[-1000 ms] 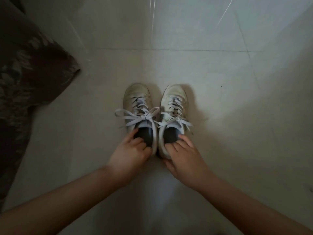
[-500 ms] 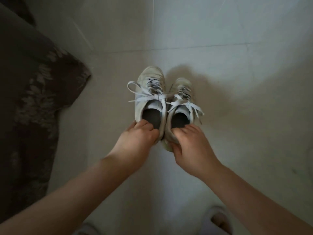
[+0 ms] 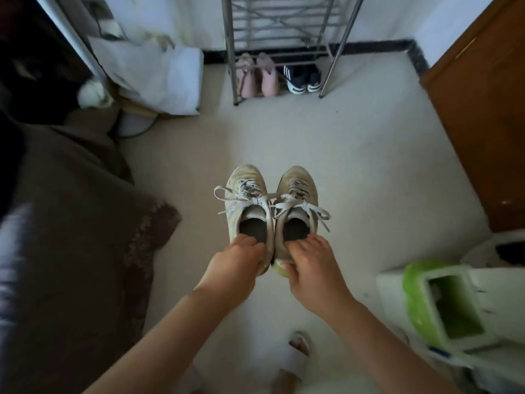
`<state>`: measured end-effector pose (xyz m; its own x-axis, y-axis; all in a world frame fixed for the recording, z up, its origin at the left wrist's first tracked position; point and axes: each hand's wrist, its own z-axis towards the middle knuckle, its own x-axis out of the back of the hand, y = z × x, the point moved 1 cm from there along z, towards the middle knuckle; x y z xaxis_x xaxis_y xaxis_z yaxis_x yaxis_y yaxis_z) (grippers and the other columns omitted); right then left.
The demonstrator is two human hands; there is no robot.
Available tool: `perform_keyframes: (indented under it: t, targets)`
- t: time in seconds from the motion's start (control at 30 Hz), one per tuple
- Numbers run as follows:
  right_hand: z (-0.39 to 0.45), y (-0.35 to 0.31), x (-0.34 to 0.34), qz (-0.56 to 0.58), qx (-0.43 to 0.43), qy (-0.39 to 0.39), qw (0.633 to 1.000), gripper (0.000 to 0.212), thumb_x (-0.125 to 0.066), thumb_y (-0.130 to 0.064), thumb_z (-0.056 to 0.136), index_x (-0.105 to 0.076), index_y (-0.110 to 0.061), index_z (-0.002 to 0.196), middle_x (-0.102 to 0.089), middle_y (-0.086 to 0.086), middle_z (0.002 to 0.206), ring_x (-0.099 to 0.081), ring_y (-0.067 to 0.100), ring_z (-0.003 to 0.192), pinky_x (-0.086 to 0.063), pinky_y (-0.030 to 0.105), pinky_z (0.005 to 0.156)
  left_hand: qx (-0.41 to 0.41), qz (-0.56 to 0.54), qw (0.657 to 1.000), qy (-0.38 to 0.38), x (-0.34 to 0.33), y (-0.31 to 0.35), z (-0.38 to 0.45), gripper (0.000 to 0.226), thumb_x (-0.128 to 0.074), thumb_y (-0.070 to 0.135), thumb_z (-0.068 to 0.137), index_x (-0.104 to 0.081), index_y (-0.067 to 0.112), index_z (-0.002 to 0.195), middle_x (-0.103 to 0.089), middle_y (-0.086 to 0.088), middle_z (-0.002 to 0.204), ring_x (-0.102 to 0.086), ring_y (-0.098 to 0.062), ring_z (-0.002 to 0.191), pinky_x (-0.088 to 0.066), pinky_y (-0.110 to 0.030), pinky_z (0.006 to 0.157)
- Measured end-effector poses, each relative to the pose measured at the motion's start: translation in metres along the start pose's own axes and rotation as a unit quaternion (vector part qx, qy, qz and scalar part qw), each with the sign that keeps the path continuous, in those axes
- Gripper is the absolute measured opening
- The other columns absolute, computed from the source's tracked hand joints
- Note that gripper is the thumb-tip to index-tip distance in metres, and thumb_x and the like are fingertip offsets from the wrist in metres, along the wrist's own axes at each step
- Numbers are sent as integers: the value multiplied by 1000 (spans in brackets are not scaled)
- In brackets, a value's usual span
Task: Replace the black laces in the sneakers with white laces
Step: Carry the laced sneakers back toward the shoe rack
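1. The left hand has its grip closed on the heel of the left sneaker; the fingers curl over the collar into the dark opening, and the thumb is hidden beneath.
2. The right hand has its grip closed on the heel of the right sneaker in the same manner; fingers hook over the collar, and the thumb presses the yellowish heel from below.
3. Both sneakers are off-white and worn; they are held side by side, touching, toes pointing away from the person, above the pale floor.
4. White laces are threaded through both sneakers and tied in bows; the loops and loose ends hang out to either side.
5. A metal shoe rack stands against the far wall; its bottom shelf holds a pink pair and a dark pair with white stripes.
6. A brown patterned cloth fills the left side; a wooden door is at the right; a green and white bin sits near the right forearm.
7. A foot in a white slipper shows at the bottom edge, below the hands.
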<state>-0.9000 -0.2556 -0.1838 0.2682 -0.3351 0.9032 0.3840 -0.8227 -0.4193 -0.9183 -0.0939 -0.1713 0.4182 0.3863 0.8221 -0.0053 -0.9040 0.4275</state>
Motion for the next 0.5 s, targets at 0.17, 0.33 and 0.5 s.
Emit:
perform_keyframes:
  t: [0.17, 0.33, 0.5]
  targets:
    - [-15, -26, 141, -17, 48, -3, 999, 15, -64, -13, 65, -57, -19, 78, -57, -6, 71, -54, 19, 71, -28, 23, 81, -13, 28, 999, 22, 107, 74, -38, 14, -49, 18, 91, -54, 23, 103, -46, 7, 106, -45, -10, 110, -48, -30, 75]
    - [-1, -39, 231, -44, 92, 7, 995, 16, -65, -20, 66, -49, -22, 70, -54, -8, 64, -53, 19, 64, -23, 24, 71, -9, 27, 997, 73, 175, 120, -49, 11, -51, 22, 91, -54, 24, 101, -48, 8, 104, -47, -10, 108, -49, -33, 79]
    - [41, -32, 282, -72, 117, 5, 990, 10, -62, -19, 76, -52, -18, 76, -59, -3, 73, -55, 24, 74, -22, 27, 74, -13, 28, 994, 103, 224, 141, -19, 9, -51, 23, 92, -55, 24, 100, -50, 8, 103, -47, -11, 107, -49, -33, 79]
